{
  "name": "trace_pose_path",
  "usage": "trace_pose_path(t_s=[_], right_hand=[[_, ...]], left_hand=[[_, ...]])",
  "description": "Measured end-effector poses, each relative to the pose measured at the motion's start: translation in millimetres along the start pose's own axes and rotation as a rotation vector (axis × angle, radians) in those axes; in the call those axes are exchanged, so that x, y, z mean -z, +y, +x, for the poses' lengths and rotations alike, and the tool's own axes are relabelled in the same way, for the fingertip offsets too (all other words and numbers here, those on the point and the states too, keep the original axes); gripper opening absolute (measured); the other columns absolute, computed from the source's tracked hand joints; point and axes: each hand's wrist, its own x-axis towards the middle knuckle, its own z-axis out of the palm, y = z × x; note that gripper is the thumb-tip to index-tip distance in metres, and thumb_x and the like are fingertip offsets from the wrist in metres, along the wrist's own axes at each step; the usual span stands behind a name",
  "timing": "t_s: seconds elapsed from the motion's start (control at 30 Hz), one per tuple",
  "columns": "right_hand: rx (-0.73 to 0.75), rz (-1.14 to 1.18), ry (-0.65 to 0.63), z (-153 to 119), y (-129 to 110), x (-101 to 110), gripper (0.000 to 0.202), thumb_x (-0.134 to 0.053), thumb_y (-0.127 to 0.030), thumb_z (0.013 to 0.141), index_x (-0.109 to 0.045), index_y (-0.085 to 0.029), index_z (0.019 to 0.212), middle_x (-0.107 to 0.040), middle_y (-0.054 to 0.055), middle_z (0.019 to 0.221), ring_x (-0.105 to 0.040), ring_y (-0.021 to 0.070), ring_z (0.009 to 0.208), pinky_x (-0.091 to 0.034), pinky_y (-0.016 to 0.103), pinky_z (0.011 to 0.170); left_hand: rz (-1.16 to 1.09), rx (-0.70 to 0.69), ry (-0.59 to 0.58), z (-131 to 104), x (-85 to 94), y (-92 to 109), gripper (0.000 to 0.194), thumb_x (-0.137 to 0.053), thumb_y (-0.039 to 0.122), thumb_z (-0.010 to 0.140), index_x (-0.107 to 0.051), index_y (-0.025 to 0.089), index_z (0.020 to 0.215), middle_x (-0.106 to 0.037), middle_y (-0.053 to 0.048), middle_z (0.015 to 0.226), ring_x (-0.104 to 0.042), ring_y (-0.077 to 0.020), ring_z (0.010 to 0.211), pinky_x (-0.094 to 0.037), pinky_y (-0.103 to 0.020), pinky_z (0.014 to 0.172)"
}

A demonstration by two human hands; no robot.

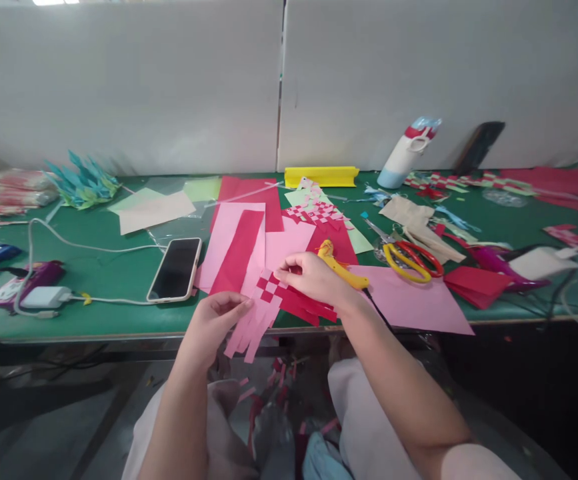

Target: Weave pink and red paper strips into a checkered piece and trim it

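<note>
A woven piece of pink and red paper strips (pixel 269 287) is held between my two hands at the table's front edge. My left hand (pixel 221 313) pinches its left side, thumb against fingers. On its upper right side, my right hand (pixel 309 273) grips it with fingers curled. Pink strip ends hang down past the table edge, and loose red strips fan out to the right under my right hand. Behind the weave lie pink and red paper sheets (pixel 239 250). A yellow glue gun (pixel 351 275) rests just right of my right hand.
A phone (pixel 175 270) lies left of my hands, with white cables around it. Scissors with yellow and red handles (pixel 409 260) are at the right. Further back are finished-looking checkered pieces (pixel 319 213), a yellow folded strip (pixel 321 176) and a white bottle (pixel 403 157).
</note>
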Motion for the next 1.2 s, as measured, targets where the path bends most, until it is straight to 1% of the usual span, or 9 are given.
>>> trace_pose_path(t_s=[0.23, 0.47, 0.63, 0.8, 0.87, 0.93, 1.03, 1.1, 1.2], right_hand=[[0.007, 0.032, 0.027, -1, 3, 6, 0.018, -0.059, -0.031, 0.079, -0.061, -0.017, 0.068, -0.062, 0.002, 0.070, -0.054, 0.0153, 0.068, -0.040, 0.029, 0.066], [0.033, 0.120, 0.028, 0, 12, 10, 0.020, -0.060, -0.035, 0.078, -0.061, -0.017, 0.068, -0.063, 0.003, 0.075, -0.057, 0.0174, 0.074, -0.043, 0.030, 0.071], [0.038, 0.154, 0.003, -1, 13, 13, 0.022, -0.060, -0.037, 0.078, -0.062, -0.017, 0.070, -0.063, 0.002, 0.074, -0.057, 0.0166, 0.075, -0.043, 0.029, 0.072], [0.067, 0.209, -0.027, -1, 14, 14, 0.021, -0.061, -0.036, 0.078, -0.063, -0.017, 0.071, -0.062, 0.001, 0.072, -0.057, 0.0158, 0.073, -0.042, 0.028, 0.069], [0.074, 0.227, -0.026, -1, 15, 15, 0.020, -0.062, -0.036, 0.077, -0.063, -0.016, 0.071, -0.061, 0.001, 0.072, -0.056, 0.0152, 0.073, -0.042, 0.027, 0.069], [0.078, 0.236, -0.039, -1, 15, 16, 0.021, -0.063, -0.036, 0.077, -0.063, -0.016, 0.071, -0.061, 0.001, 0.071, -0.056, 0.0147, 0.072, -0.043, 0.027, 0.070], [0.078, 0.249, -0.058, -1, 16, 17, 0.021, -0.063, -0.036, 0.078, -0.063, -0.017, 0.070, -0.062, 0.001, 0.071, -0.057, 0.0146, 0.073, -0.043, 0.028, 0.071], [0.074, 0.256, -0.046, 0, 18, 17, 0.021, -0.064, -0.036, 0.077, -0.063, -0.017, 0.070, -0.062, 0.001, 0.071, -0.056, 0.0143, 0.072, -0.043, 0.028, 0.071], [0.058, 0.266, -0.024, 2, 20, 18, 0.020, -0.065, -0.035, 0.076, -0.063, -0.017, 0.068, -0.060, 0.001, 0.069, -0.055, 0.0136, 0.070, -0.042, 0.027, 0.069]], left_hand=[[-0.065, 0.008, 0.080, 1, 0.0, -1, 0.029, -0.082, 0.040, 0.061, -0.073, 0.014, 0.072, -0.070, -0.003, 0.067, -0.060, -0.0110, 0.063, -0.048, -0.020, 0.060], [-0.110, -0.125, 0.195, -2, 0.6, 6, 0.024, -0.081, 0.035, 0.062, -0.071, 0.013, 0.068, -0.065, -0.001, 0.058, -0.055, -0.0088, 0.054, -0.046, -0.022, 0.057], [-0.150, -0.212, 0.470, -1, 9.6, 9, 0.023, -0.082, 0.031, 0.057, -0.073, 0.014, 0.070, -0.067, 0.000, 0.060, -0.058, -0.0104, 0.055, -0.048, -0.024, 0.055], [-0.251, -0.458, 0.841, -1, 25.3, 17, 0.018, -0.081, 0.026, 0.059, -0.073, 0.018, 0.073, -0.069, 0.002, 0.064, -0.062, -0.0107, 0.061, -0.048, -0.021, 0.056], [-0.270, -0.501, 0.927, -3, 31.5, 19, 0.017, -0.081, 0.025, 0.059, -0.073, 0.019, 0.073, -0.068, 0.003, 0.064, -0.061, -0.0105, 0.061, -0.047, -0.020, 0.055], [-0.170, -0.454, 0.868, -5, 36.7, 19, 0.016, -0.080, 0.025, 0.058, -0.073, 0.019, 0.071, -0.067, 0.002, 0.061, -0.059, -0.0101, 0.057, -0.045, -0.020, 0.053], [0.163, -0.229, 0.448, -10, 41.7, 16, 0.016, -0.081, 0.028, 0.056, -0.069, 0.017, 0.056, -0.060, 0.001, 0.050, -0.051, -0.0094, 0.048, -0.039, -0.019, 0.045], [0.363, -0.073, 0.164, -13, 43.3, 14, 0.033, -0.079, 0.036, 0.060, -0.059, 0.017, 0.042, -0.050, 0.002, 0.039, -0.043, -0.0081, 0.040, -0.034, -0.019, 0.040], [0.437, 0.091, -0.079, -15, 43.2, 12, 0.042, -0.071, 0.050, 0.068, -0.061, 0.017, 0.046, -0.046, 0.001, 0.036, -0.040, -0.0077, 0.035, -0.031, -0.019, 0.036]])
